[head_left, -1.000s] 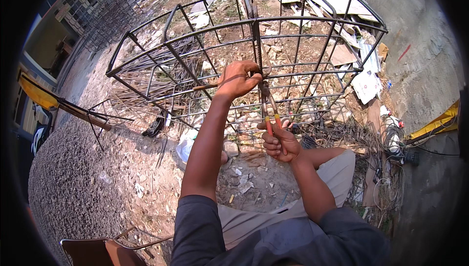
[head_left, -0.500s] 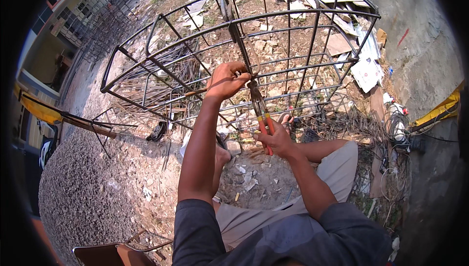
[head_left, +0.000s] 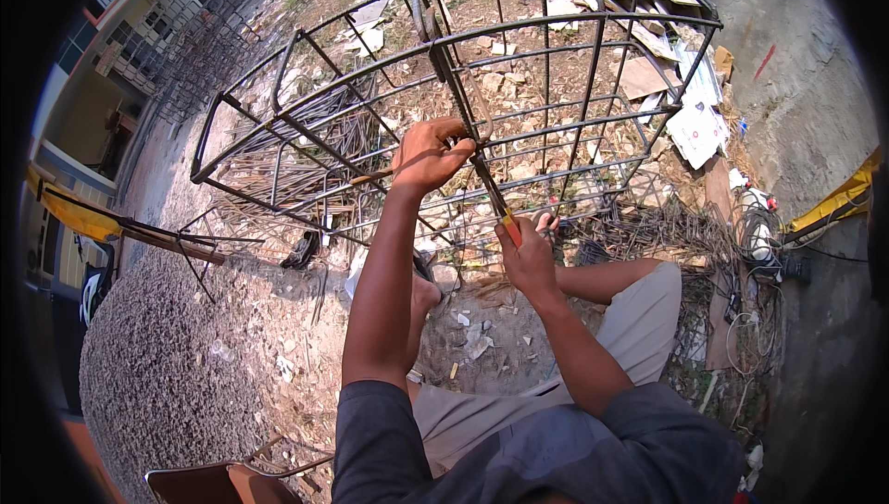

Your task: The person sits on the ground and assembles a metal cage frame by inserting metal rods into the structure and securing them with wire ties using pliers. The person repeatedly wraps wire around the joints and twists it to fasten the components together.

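As I look on through the head view, taking the left hand [head_left: 432,154] as the hub of a clock, the metal cage [head_left: 455,85] sweeps from nine o'clock through twelve to three. That hand's fingers are curled where bars cross, the thumb nearly meeting the forefinger; I cannot tell whether they grip a bar or something thinner. A thin brown rod [head_left: 372,175] juts out between eight and nine o'clock.

Between four and five o'clock, the right hand [head_left: 534,261] wraps closely round the handles of the pliers [head_left: 510,229], which point toward eleven, up to the crossing. How far apart their jaws stand I can't make out.

To my eye, the step in hand is working the pliers at that joint; the next move calls for a steady left hand and a firm right grip in line with the bars.

Loose rods [head_left: 343,120] lie beyond the cage at ten o'clock, a gravel heap [head_left: 167,356] at eight, a white board [head_left: 696,136] at three.
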The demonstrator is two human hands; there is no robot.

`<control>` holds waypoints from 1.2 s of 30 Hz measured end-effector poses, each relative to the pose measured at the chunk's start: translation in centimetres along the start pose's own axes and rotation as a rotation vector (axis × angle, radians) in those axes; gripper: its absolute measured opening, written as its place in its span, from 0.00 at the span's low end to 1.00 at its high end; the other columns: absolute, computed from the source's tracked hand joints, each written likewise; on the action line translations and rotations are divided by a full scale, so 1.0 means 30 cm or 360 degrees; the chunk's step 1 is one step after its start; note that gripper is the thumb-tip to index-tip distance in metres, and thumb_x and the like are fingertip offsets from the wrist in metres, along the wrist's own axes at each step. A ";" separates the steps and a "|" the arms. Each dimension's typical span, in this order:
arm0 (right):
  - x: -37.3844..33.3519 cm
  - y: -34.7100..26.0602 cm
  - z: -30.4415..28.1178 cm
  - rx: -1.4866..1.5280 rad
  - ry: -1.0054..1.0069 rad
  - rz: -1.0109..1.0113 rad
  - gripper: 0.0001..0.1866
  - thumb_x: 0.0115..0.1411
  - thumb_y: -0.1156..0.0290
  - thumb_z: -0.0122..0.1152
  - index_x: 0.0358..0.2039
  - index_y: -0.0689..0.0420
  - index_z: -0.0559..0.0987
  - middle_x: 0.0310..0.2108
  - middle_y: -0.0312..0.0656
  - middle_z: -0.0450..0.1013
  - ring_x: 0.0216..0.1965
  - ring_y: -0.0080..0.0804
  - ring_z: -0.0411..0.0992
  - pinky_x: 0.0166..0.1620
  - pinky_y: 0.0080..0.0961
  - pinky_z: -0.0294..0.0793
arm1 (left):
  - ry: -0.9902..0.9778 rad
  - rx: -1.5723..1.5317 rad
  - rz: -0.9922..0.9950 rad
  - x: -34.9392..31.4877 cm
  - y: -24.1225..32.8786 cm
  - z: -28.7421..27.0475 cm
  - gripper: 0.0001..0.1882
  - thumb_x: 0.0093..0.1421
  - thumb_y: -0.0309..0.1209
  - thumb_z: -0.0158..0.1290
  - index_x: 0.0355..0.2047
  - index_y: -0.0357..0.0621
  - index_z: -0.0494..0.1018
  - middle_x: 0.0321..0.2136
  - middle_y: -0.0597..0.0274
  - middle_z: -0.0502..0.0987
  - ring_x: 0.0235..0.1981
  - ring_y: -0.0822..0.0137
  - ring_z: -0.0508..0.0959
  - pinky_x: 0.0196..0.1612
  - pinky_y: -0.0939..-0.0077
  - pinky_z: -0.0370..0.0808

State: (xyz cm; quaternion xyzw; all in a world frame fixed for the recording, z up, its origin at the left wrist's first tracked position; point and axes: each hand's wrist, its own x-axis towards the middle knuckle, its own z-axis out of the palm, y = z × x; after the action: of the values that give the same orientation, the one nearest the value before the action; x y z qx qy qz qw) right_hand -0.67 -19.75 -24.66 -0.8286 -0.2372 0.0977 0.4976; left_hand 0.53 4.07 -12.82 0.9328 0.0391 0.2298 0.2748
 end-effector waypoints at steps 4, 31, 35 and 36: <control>0.052 0.072 0.027 0.0118 -0.0207 -0.0028 0.30 0.70 0.42 0.57 0.45 0.62 0.77 0.24 0.49 0.76 0.26 0.52 0.75 0.32 0.45 0.71 | -0.0003 -0.0025 -0.0018 0.012 0.027 0.002 0.17 0.55 0.42 0.59 0.33 0.40 0.83 0.33 0.50 0.83 0.35 0.46 0.83 0.41 0.58 0.79; 0.041 0.121 -0.067 0.2220 -0.1538 0.0603 0.27 0.71 0.53 0.60 0.57 0.65 0.74 0.19 0.37 0.74 0.15 0.24 0.73 0.19 0.22 0.76 | 0.0082 -0.0029 -0.0091 0.006 0.036 0.002 0.19 0.57 0.40 0.57 0.39 0.36 0.79 0.35 0.43 0.83 0.38 0.45 0.83 0.43 0.57 0.78; -0.014 0.160 -0.025 0.2157 -0.1455 0.0424 0.29 0.67 0.54 0.67 0.56 0.66 0.72 0.18 0.36 0.73 0.14 0.23 0.72 0.19 0.20 0.77 | 0.0131 -0.0146 -0.0027 -0.006 0.014 0.000 0.18 0.56 0.42 0.58 0.33 0.37 0.77 0.29 0.47 0.80 0.33 0.46 0.80 0.40 0.58 0.75; -0.023 0.158 -0.027 0.2045 -0.1366 0.0400 0.30 0.66 0.54 0.67 0.56 0.66 0.71 0.19 0.38 0.74 0.15 0.23 0.73 0.20 0.20 0.78 | 0.0115 -0.0160 -0.0045 -0.018 0.001 -0.005 0.18 0.55 0.42 0.59 0.32 0.37 0.77 0.29 0.48 0.79 0.32 0.47 0.80 0.40 0.58 0.75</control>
State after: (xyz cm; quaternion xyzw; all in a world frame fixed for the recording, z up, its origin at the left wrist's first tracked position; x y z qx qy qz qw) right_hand 0.45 -22.59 -28.45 -0.2885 -0.2101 0.5834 0.7296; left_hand -0.02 4.02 -12.92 0.9083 0.0507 0.2612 0.3229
